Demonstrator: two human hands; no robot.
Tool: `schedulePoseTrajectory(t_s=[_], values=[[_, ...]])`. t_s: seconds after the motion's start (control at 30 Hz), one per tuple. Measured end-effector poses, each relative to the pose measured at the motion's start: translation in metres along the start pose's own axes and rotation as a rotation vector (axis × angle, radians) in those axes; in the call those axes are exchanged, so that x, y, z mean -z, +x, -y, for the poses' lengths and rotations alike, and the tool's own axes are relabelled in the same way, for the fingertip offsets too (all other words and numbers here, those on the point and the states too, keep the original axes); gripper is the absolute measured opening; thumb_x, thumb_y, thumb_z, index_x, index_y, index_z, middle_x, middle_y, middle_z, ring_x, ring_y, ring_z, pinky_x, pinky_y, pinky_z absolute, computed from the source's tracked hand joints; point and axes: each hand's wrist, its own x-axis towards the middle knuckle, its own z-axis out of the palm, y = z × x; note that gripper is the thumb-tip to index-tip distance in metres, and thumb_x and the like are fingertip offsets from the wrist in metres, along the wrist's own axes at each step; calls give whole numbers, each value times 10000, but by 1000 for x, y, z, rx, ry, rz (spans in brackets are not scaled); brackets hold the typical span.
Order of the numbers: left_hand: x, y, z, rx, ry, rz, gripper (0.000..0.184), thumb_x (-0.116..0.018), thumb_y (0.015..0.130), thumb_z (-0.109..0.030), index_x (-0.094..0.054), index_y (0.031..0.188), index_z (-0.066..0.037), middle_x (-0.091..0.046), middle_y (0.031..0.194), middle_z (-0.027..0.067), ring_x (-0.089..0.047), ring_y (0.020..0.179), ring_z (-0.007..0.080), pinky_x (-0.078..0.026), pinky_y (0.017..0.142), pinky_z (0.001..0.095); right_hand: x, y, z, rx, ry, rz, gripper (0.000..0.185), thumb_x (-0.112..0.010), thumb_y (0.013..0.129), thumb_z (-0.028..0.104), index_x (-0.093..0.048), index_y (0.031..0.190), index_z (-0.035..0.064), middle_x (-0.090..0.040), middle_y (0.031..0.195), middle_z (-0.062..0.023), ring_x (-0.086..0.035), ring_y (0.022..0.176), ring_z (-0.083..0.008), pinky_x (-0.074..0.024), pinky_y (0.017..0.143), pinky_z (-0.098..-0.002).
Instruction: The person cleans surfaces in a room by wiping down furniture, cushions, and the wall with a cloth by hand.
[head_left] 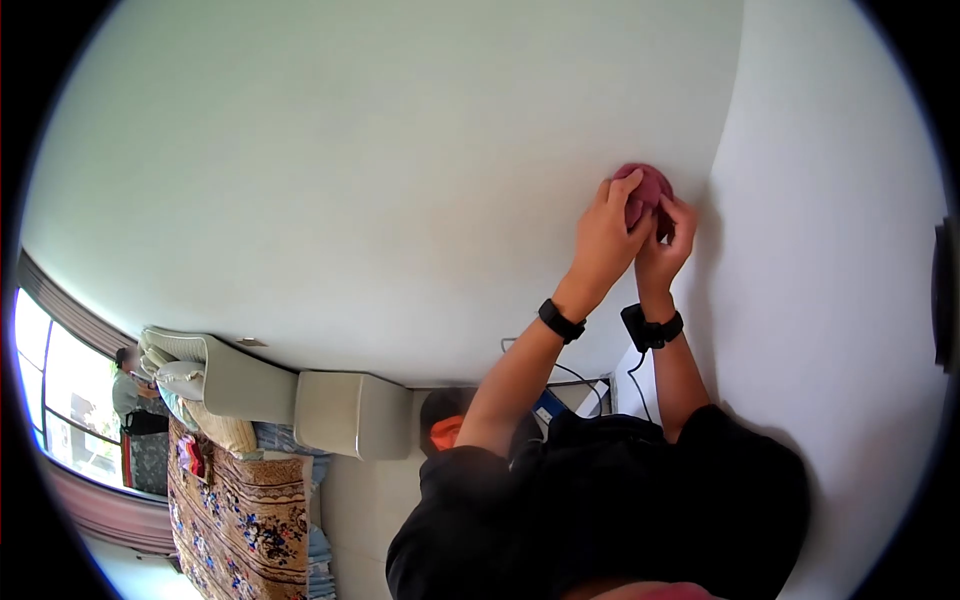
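A bunched dark red cloth (650, 187) is against the pale wall (450, 150), close to the corner where two walls meet. My left hand (606, 232) has its fingers closed on the cloth from the left side. On the other side, my right hand (668, 245) grips the cloth's lower right part. Both hands are raised side by side and nearly touch. Each wrist wears a black band, and a cable hangs from the one on the right.
A bed with a patterned cover (240, 510) and a beige bedside cabinet (350, 415) stand at the lower left. Another person (128, 395) is by the window (75, 390). An orange item (445, 432) lies near the floor beside my arm. A dark object (943, 295) is at the right edge.
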Motion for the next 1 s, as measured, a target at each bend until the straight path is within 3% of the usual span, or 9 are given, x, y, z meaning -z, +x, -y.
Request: schedulePoseTrajectory(t_s=[0.17, 0.3, 0.43, 0.53, 0.57, 0.67, 0.73, 0.87, 1.0], values=[[2, -46, 47, 66, 62, -170, 535, -684, 867, -162, -470, 1346, -58, -602, 1213, 183, -638, 1009, 371, -537, 802, 414, -10, -39, 6, -9, 16, 94, 249, -647, 821, -85, -659, 1037, 38, -604, 1089, -127, -608, 949, -261, -510, 743, -318], [17, -61, 71, 138, -182, -306, 518, -652, 907, -148, -443, 1349, 22, -581, 1237, 212, -612, 1082, 300, -498, 895, 368, -31, -43, 34, 4, 86, 196, 275, -646, 813, -91, -670, 1039, 63, -584, 1032, -101, -610, 883, -228, -506, 682, -292], [49, -34, 30, 143, -27, -344, 513, -619, 916, -109, -424, 1370, 30, -534, 1302, 214, -571, 1148, 302, -485, 933, 377, -46, -24, 52, -5, 160, 261, 289, -652, 820, -86, -659, 1074, 51, -596, 1047, -124, -610, 939, -276, -512, 787, -335], [47, -7, 10, 104, -106, -382, 465, -575, 931, -79, -390, 1354, -21, -481, 1329, 191, -524, 1201, 287, -464, 977, 392, -50, 3, 70, 50, 148, 205, 285, -633, 830, -82, -666, 1076, 58, -577, 1031, -102, -608, 898, -234, -510, 713, -300], [44, 0, -2, 116, -108, -394, 468, -589, 924, -98, -401, 1345, -20, -521, 1279, 187, -568, 1143, 288, -493, 933, 388, -48, 10, 69, 83, 133, 184, 284, -631, 840, -68, -665, 1089, 63, -591, 1059, -113, -612, 928, -254, -514, 733, -316], [30, 10, -18, 130, -93, -237, 464, -621, 910, -119, -440, 1325, -23, -605, 1183, 193, -626, 1064, 292, -519, 885, 384, -32, 21, 50, 115, 101, 103, 270, -640, 851, -45, -648, 1108, 40, -610, 1083, -132, -610, 971, -282, -507, 815, -345], [9, 9, -8, 61, -52, -179, 507, -637, 897, -174, -458, 1354, -47, -622, 1189, 193, -661, 960, 360, -541, 793, 410, -21, 16, 30, -30, 119, 58, 257, -641, 868, -27, -626, 1119, 25, -609, 1091, -128, -607, 987, -277, -495, 864, -350], [-21, -13, 13, 14, 82, -59, 475, -633, 895, -170, -467, 1329, -72, -614, 1211, 180, -653, 954, 374, -539, 761, 426, 3, -15, -2, -225, 59, 31, 241, -641, 887, -1, -603, 1124, 14, -604, 1089, -118, -596, 1012, -264, -480, 893, -351], [-17, -48, 45, 81, -46, 1, 498, -666, 900, -157, -456, 1340, -57, -602, 1230, 183, -626, 1081, 339, -515, 883, 408, 11, -46, -12, -196, -24, 93, 217, -624, 865, -41, -596, 1075, 7, -595, 1057, -126, -594, 986, -273, -477, 882, -354]])
